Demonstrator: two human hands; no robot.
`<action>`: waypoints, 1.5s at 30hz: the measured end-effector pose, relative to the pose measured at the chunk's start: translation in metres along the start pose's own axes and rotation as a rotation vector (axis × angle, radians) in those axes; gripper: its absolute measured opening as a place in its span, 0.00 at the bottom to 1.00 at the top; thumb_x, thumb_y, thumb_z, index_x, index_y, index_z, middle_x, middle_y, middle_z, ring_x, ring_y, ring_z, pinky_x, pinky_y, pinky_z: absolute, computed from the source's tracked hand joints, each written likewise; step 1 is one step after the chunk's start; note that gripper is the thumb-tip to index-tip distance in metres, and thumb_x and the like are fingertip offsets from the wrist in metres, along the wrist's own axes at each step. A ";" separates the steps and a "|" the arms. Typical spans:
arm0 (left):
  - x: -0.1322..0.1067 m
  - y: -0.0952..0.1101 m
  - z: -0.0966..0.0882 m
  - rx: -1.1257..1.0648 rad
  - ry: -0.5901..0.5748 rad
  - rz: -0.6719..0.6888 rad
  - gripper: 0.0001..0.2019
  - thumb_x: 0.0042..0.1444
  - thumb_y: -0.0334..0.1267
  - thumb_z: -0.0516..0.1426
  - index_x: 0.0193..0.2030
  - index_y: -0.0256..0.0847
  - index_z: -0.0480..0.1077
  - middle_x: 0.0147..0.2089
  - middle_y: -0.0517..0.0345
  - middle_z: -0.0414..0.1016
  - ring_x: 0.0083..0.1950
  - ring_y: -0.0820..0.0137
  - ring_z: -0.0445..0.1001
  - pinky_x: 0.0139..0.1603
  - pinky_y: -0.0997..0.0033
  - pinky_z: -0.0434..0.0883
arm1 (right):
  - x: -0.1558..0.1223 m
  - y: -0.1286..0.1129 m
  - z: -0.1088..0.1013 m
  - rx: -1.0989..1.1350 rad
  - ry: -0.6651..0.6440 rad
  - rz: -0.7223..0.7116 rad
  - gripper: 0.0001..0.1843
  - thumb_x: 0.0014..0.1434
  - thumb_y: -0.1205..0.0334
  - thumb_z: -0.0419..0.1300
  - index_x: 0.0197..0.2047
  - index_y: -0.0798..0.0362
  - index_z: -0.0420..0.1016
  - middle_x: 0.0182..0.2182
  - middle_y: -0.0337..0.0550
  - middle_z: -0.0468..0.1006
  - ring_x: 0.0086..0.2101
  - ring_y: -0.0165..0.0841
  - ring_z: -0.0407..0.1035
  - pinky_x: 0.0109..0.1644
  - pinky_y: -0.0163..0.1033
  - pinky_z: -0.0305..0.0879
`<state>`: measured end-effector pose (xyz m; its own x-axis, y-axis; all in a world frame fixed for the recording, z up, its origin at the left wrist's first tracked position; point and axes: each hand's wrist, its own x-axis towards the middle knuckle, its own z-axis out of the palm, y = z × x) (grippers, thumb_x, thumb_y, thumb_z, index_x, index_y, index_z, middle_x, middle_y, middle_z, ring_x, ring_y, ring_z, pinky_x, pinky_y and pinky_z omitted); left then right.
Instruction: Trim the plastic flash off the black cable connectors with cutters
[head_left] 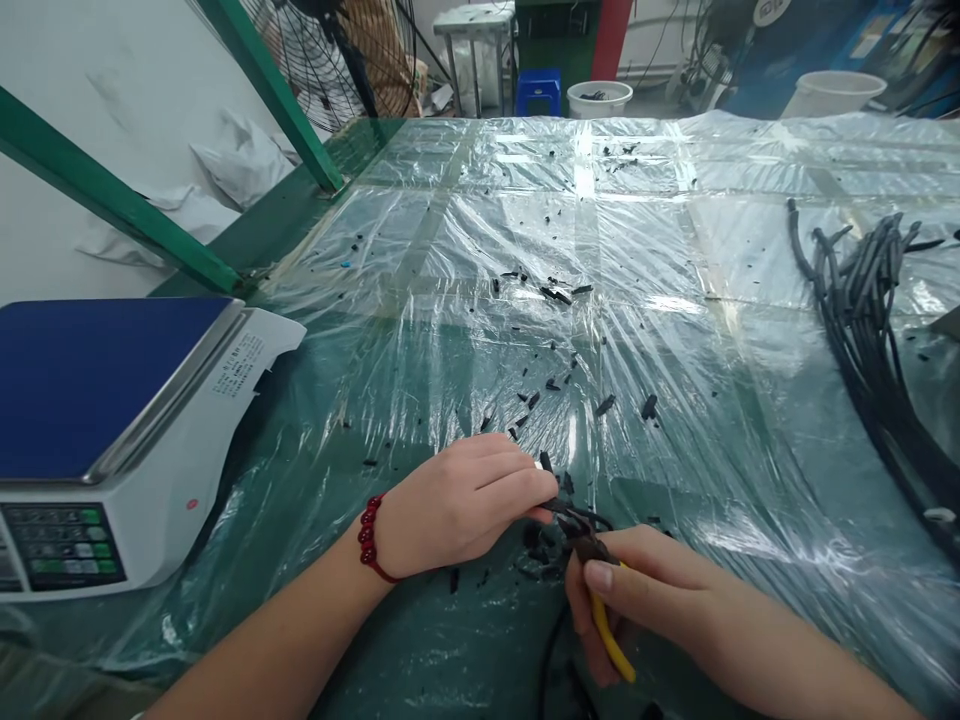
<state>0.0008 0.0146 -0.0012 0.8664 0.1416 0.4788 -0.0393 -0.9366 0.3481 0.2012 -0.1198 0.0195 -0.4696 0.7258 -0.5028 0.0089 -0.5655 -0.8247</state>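
Observation:
Yellow-handled cutting pliers (611,635) are gripped in my right hand (637,590), with their dark jaws pointing up and left. My left hand (480,500), with a red bead bracelet at the wrist, is closed in a pinch on the end of a thin black cable (555,505). The plier jaws meet the cable just right of my left fingertips. More black cable (551,650) hangs down below my right hand. Small black scraps (536,540) lie under and around both hands. My left fingertips partly hide the cable's end.
A bundle of black cables (862,330) lies at the right. On the left stands a white scale (202,450) with a blue plate. Clear plastic sheeting (420,380) covers the green table, strewn with black scraps (555,293). A green frame post (277,95) rises at the back left.

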 end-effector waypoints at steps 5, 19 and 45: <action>-0.001 0.000 -0.001 0.015 -0.003 -0.002 0.07 0.71 0.33 0.51 0.42 0.37 0.68 0.31 0.56 0.74 0.31 0.69 0.70 0.35 0.68 0.69 | 0.000 -0.002 0.001 -0.144 0.081 -0.048 0.23 0.72 0.48 0.48 0.33 0.51 0.75 0.34 0.42 0.76 0.40 0.37 0.69 0.45 0.39 0.63; 0.002 0.003 -0.001 0.058 0.000 0.017 0.06 0.70 0.29 0.51 0.41 0.39 0.67 0.28 0.59 0.73 0.28 0.70 0.68 0.32 0.69 0.68 | -0.001 -0.001 0.001 -0.117 0.056 -0.022 0.23 0.72 0.46 0.48 0.35 0.51 0.75 0.34 0.43 0.77 0.40 0.37 0.70 0.44 0.40 0.65; 0.000 0.000 0.007 -0.044 0.111 0.012 0.10 0.69 0.31 0.51 0.34 0.39 0.65 0.23 0.62 0.61 0.25 0.71 0.55 0.28 0.67 0.57 | -0.001 0.014 0.015 -0.485 0.295 -0.097 0.25 0.73 0.43 0.43 0.35 0.49 0.69 0.33 0.41 0.76 0.34 0.37 0.70 0.37 0.41 0.61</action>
<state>0.0046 0.0123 -0.0072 0.8057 0.1676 0.5682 -0.0730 -0.9238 0.3759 0.1891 -0.1347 0.0121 -0.2234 0.8833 -0.4122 0.4147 -0.2965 -0.8603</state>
